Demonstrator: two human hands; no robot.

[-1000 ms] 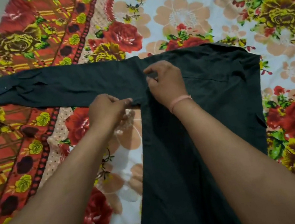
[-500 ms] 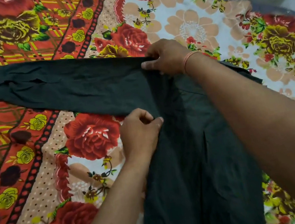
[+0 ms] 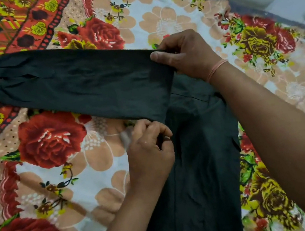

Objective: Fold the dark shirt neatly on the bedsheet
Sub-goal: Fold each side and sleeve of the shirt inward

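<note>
- Floral bedsheet (image 3: 51,144) in red, orange and yellow covers the whole surface; a pale wall runs along its far edge.
- On it lies the dark shirt (image 3: 204,177), body running toward the person, 1 sleeve (image 3: 66,85) stretched flat to the left, cuff at the frame's left edge.
- Right hand (image 3: 184,55) pinches the sleeve's upper edge at the shoulder; left hand (image 3: 149,148) is closed on the shirt's side edge, just below the sleeve.
- Both hands sit at the sleeve's root, so folding it likely means swinging that long axis rightward over the body.
</note>
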